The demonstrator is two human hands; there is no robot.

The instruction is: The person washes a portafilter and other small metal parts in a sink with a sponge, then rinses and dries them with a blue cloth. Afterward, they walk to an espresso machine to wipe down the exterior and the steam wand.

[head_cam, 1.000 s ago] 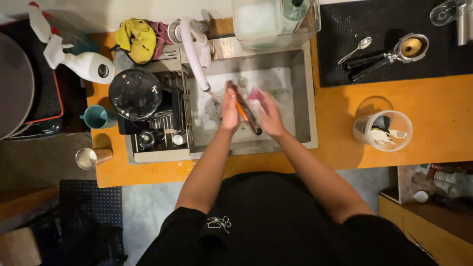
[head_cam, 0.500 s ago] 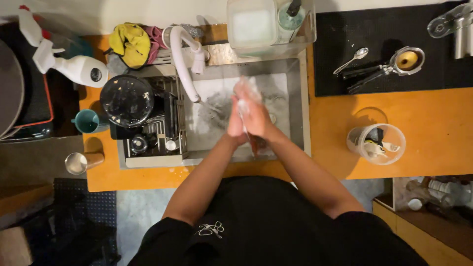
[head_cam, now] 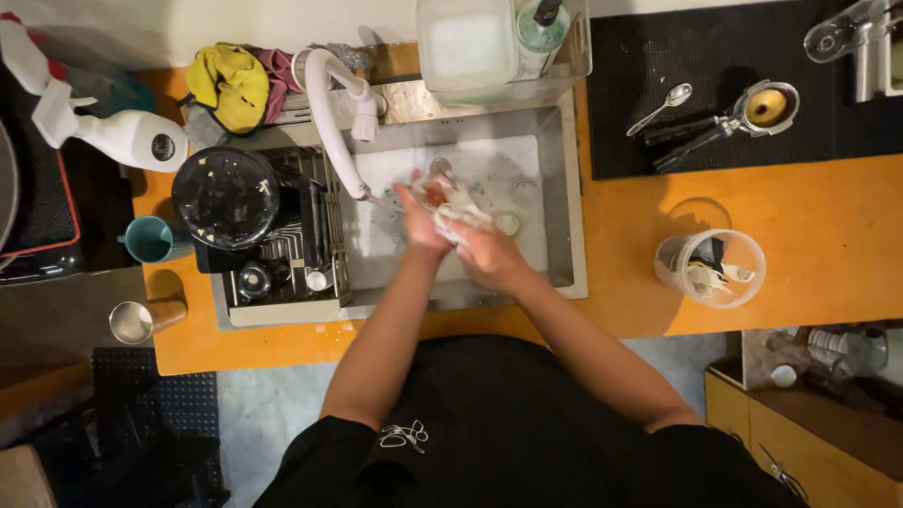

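Both my hands are together over the steel sink (head_cam: 564, 188), just right of the white tap spout (head_cam: 329, 122). My left hand (head_cam: 419, 226) is closed around a small reddish item (head_cam: 434, 191), most of it hidden by my fingers. My right hand (head_cam: 491, 256) presses a sudsy white cloth (head_cam: 458, 213) against it. The two hands touch. Foamy water covers the basin floor beneath them.
A dish rack (head_cam: 310, 273) with a dark round bowl (head_cam: 226, 198) fills the sink's left. Around it are a teal mug (head_cam: 150, 240), metal cup (head_cam: 132, 322), spray bottle (head_cam: 132, 139) and yellow cloth (head_cam: 228, 83). Right: clear tub (head_cam: 712, 268), spoon (head_cam: 661, 108), scoop (head_cam: 752, 111).
My hands held a long dark utensil apart a second ago. They have since closed together nearer the tap, wrapped in the sudsy cloth, and the long utensil is out of sight.
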